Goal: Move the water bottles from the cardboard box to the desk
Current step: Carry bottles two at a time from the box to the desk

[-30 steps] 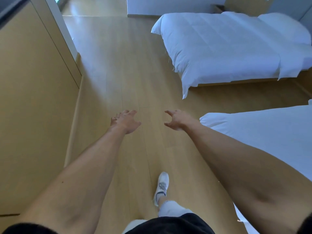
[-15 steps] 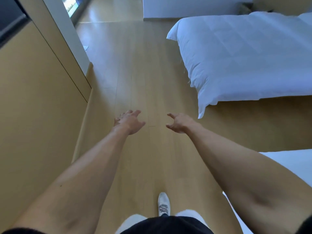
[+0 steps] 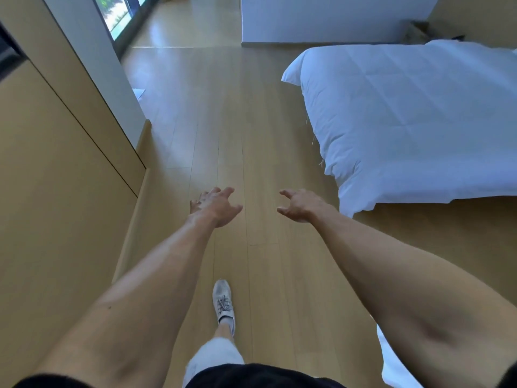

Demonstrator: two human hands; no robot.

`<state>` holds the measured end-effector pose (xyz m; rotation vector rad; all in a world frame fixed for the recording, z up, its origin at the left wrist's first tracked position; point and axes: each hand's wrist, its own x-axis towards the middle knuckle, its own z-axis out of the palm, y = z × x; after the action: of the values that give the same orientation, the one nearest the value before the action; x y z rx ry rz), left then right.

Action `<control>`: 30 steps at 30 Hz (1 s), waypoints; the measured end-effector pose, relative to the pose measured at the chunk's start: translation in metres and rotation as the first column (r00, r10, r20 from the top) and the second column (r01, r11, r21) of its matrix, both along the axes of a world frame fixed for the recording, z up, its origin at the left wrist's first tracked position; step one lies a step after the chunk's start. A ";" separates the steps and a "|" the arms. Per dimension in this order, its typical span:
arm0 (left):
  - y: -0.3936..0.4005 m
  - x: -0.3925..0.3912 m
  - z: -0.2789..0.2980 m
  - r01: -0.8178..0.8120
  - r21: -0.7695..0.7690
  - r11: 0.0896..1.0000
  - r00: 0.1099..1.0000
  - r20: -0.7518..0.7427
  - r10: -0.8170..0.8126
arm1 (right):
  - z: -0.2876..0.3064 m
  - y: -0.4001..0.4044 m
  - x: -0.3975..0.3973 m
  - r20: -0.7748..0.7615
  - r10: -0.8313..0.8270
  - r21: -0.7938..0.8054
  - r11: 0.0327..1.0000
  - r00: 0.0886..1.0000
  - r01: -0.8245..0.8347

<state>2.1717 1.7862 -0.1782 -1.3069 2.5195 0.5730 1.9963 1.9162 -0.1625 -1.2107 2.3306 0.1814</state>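
Left hand (image 3: 214, 205) and right hand (image 3: 300, 204), grips loosely spread and holding nothing, extend over the floor (image 3: 229, 121) left of the bed (image 3: 419, 113), apparently mid-stride.

no readable text, no labels, no brands, no numbers anywhere in view

The person has walked forward; the bed (image 3: 405, 121) has slid right, window (image 3: 120, 15) appearing.

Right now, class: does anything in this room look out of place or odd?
Mostly tidy. One small white scrap lies on the wooden floor beside the wall; what it is cannot be told. Both hands hold nothing.
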 end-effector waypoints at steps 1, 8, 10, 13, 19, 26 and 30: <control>-0.018 -0.008 0.000 0.001 -0.001 1.000 1.000 -0.005 -0.001 | 0.000 -0.017 -0.008 -0.005 -0.006 0.001 1.000 1.000 0.006; -0.163 -0.059 0.005 0.025 0.021 0.999 0.999 -0.024 -0.025 | 0.008 -0.153 -0.063 -0.017 -0.077 0.003 0.997 0.997 0.077; -0.203 -0.074 0.009 0.035 0.011 0.999 0.999 -0.023 -0.035 | 0.010 -0.189 -0.078 -0.024 -0.103 -0.008 0.995 0.994 0.103; -0.251 -0.096 0.014 0.047 0.012 0.999 0.999 -0.024 -0.047 | 0.013 -0.233 -0.099 -0.037 -0.117 -0.003 0.993 0.992 0.117; -0.329 -0.141 0.010 0.067 0.021 0.998 0.998 -0.007 -0.066 | 0.011 -0.307 -0.144 -0.035 -0.136 0.002 0.991 0.990 0.136; -0.421 -0.223 -0.001 0.080 -0.004 0.997 0.997 -0.008 -0.080 | 0.000 -0.395 -0.222 -0.017 -0.157 -0.029 0.987 0.987 0.157; -0.482 -0.286 -0.008 0.078 -0.016 0.997 0.997 0.011 -0.078 | -0.009 -0.461 -0.285 0.007 -0.155 -0.043 0.987 0.988 0.155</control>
<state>1.8854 1.3042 -0.1863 -1.2074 2.5595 0.5279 1.7116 1.4555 -0.1711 -1.0431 2.4241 0.0747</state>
